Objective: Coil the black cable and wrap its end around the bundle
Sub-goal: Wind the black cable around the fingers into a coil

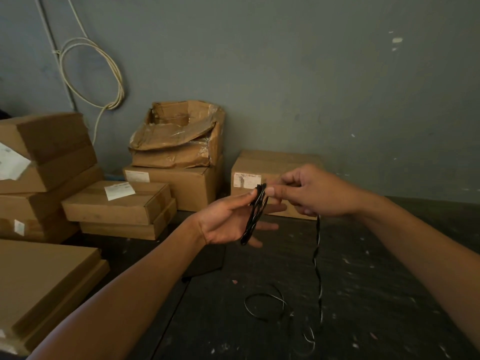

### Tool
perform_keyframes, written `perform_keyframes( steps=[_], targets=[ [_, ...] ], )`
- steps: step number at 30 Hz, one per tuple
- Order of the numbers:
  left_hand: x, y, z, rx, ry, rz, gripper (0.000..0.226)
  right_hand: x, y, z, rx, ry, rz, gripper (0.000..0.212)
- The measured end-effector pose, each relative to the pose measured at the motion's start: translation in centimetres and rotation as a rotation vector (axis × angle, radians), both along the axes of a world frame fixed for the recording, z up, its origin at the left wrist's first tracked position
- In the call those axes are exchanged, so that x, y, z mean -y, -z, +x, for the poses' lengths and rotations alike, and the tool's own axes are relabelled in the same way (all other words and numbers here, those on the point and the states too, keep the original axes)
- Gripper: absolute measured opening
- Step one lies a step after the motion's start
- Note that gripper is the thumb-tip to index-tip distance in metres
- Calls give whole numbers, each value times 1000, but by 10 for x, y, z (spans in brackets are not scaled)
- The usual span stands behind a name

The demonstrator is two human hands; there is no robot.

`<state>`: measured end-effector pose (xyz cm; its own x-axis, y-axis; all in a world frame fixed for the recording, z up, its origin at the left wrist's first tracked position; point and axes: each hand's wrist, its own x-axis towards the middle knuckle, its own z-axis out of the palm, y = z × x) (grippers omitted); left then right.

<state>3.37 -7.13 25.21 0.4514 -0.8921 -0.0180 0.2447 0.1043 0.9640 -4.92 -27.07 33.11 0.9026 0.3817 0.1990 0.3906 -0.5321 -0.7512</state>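
A person's two bare forearms reach forward over a dark, paint-speckled floor (363, 294). The left hand (228, 222) is held palm up with fingers spread and nearly straight; a small bundle of coiled black cable (255, 215) hangs looped across them, its top pressed under the thumb. The right hand (314, 192) meets the top of the bundle, thumb and forefinger pinching the cable there, the other fingers curled. From beneath the right hand the loose cable drops down and lies in slack loops on the floor. Behind stand stacked cardboard boxes (117, 203), one torn open, against a grey wall (311, 74) where a pale cord (114, 71) hangs coiled.
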Motion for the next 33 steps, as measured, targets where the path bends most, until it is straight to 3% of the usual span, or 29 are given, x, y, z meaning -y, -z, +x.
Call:
perform_keyframes(
  steps=[12,18,24,33],
  targets=[
    [-5,4,-9,87,160,144,51,13,-12,17,-32,145,101,40],
    [-2,-9,-15,63,221,91,59,22,9,28,-62,142,162,35],
    [2,-25,-20,52,327,-52,55,25,48,35,-117,12,444,21],
    [8,-50,-23,113,405,-182,49,-1,125,41,-98,169,326,27]
  ],
)
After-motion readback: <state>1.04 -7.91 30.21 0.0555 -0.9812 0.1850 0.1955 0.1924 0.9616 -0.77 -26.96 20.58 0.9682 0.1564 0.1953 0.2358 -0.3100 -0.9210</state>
